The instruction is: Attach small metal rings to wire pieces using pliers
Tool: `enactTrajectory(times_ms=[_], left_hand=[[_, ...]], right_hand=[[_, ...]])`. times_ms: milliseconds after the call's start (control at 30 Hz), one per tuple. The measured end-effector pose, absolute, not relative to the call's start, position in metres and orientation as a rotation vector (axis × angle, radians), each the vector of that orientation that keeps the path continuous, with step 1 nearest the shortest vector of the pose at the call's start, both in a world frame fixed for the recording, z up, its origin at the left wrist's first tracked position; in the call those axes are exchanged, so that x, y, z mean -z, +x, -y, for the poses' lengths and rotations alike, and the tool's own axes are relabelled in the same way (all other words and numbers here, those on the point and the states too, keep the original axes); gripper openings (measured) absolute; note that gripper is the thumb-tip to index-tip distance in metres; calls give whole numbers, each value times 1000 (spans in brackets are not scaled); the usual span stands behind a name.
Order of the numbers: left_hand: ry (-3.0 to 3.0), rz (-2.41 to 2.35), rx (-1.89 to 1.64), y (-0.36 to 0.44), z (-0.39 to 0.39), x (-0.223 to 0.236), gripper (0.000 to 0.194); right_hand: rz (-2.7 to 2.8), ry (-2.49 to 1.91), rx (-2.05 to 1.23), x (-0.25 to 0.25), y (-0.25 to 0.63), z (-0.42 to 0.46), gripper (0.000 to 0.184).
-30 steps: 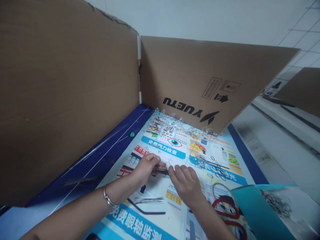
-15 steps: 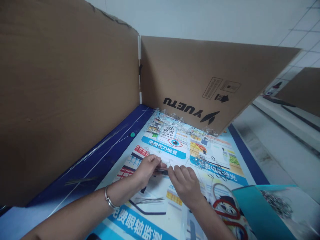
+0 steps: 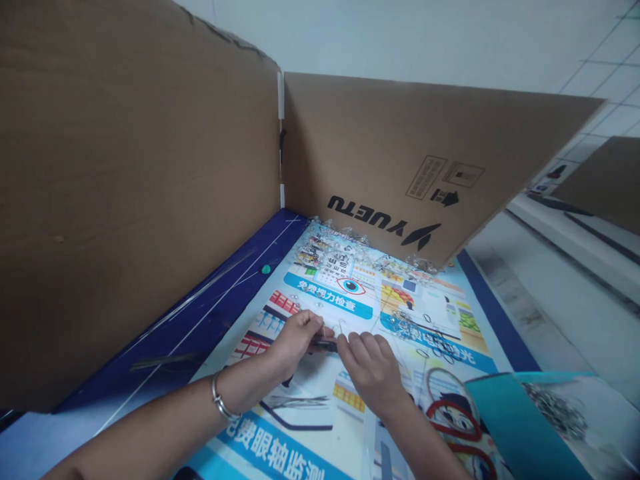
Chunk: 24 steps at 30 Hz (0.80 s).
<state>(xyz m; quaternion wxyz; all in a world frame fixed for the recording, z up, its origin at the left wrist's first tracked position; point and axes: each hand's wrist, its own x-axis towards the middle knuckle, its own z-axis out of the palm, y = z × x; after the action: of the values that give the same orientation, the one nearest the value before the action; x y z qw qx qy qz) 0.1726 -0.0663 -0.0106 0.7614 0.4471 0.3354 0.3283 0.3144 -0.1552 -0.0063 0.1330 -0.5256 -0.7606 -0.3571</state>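
Observation:
Over the printed sheet my left hand (image 3: 297, 340) is closed, thumb and finger pinched near a thin wire (image 3: 325, 331). My right hand (image 3: 373, 367) is closed in a fist, facing it. Between the two hands runs a dark slim tool (image 3: 326, 345); its right end goes into my right fist, and its left end lies at my left fingers. A fine wire loop (image 3: 342, 325) stands up beside my right index finger. How the wire is gripped is too small to make out fully. Several straight wire pieces (image 3: 300, 401) lie on the sheet below my hands.
Cardboard panels (image 3: 425, 147) stand at the left and back. Clear bead-like pieces (image 3: 345, 243) lie along the back panel, with wire rings (image 3: 435, 343) nearer right. Red-handled scissors (image 3: 455, 420) and a teal container (image 3: 520, 413) holding a metal heap (image 3: 555, 407) are at right.
Both hands stay almost in place, with the dark tool still between them. The whole view has shifted very slightly. Nothing has visibly been let go.

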Motion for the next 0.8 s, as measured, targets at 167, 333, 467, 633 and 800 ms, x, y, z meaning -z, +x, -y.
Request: enactTrajectory(times_ms=[167, 333, 467, 633, 800], left_hand=[[967, -751, -700, 172, 67, 10, 26], [991, -777, -689, 172, 67, 10, 25], [975, -731, -710, 173, 66, 9, 24], [947, -687, -731, 174, 66, 9, 23], [954, -712, -732, 173, 66, 9, 25]], right_hand=[[2215, -1522, 1025, 5, 314, 155, 15], [2221, -1521, 1014, 6, 316, 155, 15], [2219, -1511, 1012, 7, 315, 155, 16], [2222, -1500, 1007, 5, 315, 155, 15], [2216, -1500, 999, 6, 315, 155, 15]])
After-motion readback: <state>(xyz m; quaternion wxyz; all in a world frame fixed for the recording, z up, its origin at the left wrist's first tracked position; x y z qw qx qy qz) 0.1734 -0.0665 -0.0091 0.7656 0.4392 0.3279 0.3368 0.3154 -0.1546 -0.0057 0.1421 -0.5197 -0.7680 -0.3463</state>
